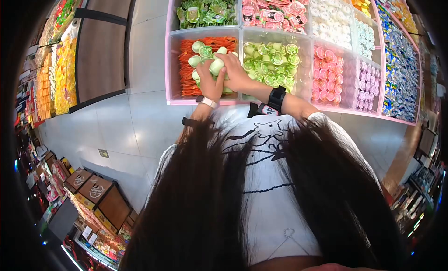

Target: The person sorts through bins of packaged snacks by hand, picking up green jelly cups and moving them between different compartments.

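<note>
As I look down over my own chest, both of my hands meet just above the centre of the frame, inside a pink-rimmed display point(186, 102) of clear bins. The green jelly cups point(217, 65) sit bunched between my hands, pale tubs with green lids, right where my fingers come together. A few more of the same cups lie loose just above and to the left of them, on top of a bed of orange packets point(186, 70) that fills the bin.

My left hand point(211, 86) is the lower one in the frame. It reaches up from the bottom edge of the bin with the fingers curled closed around the underside of the bunch, and a white watch point(206, 101) sits on that wrist. My right hand point(238, 74) comes in from the right at a slant, crossing the divider between two bins. Its fingers are bent over the top of the cups and grip them from above. A black watch point(276, 98) circles that wrist.

Directly right of my hands is a neighbouring bin point(273, 61) packed with the same green cups. Further right are pink cups point(326, 75). My long dark hair point(200, 201) and white printed shirt point(275, 187) fill the lower half of the frame, with pale floor tiles point(140, 121) at left.
</note>
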`<state>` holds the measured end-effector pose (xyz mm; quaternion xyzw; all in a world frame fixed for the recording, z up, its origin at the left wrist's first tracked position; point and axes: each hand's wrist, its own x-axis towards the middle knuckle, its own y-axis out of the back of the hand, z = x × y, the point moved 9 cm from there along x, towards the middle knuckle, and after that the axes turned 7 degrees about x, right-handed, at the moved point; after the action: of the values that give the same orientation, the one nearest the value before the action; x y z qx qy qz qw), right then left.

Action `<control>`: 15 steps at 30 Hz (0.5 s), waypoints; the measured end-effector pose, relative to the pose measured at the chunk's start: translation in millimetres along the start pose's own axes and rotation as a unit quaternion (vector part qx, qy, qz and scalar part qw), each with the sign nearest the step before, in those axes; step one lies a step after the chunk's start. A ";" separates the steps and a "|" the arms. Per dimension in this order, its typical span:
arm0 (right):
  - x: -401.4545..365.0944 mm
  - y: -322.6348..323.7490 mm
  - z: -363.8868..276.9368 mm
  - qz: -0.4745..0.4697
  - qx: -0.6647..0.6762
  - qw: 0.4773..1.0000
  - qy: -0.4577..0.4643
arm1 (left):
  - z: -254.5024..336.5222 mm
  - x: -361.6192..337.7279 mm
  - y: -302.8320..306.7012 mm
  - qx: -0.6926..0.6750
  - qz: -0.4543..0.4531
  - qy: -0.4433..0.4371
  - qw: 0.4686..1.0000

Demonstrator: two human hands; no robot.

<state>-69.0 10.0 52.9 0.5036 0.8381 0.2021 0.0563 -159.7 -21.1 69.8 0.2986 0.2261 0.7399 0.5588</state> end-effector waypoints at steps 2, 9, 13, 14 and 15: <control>-4.2 -3.4 3.9 -0.051 -0.070 0.996 -0.026 | -4.0 -12.0 -6.0 0.011 -0.001 -0.003 1.000; -19.5 19.9 6.3 -0.101 -0.007 0.995 0.022 | 25.6 -24.0 -16.6 0.168 -0.056 -0.149 0.973; -37.9 102.0 64.2 0.073 0.087 0.989 -0.091 | 30.0 -23.3 -16.7 0.166 -0.069 -0.156 0.971; -53.4 121.6 98.1 0.096 0.064 0.981 -0.153 | 29.9 -24.5 -17.7 0.168 -0.070 -0.160 0.970; -67.4 131.2 120.9 0.030 -0.051 0.976 -0.209 | 30.6 -25.6 -18.6 0.171 -0.071 -0.165 0.969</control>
<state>107.6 39.7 -12.7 0.5560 0.7810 0.1364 0.2496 -120.6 -40.6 74.5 0.4907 0.2749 0.5894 0.5798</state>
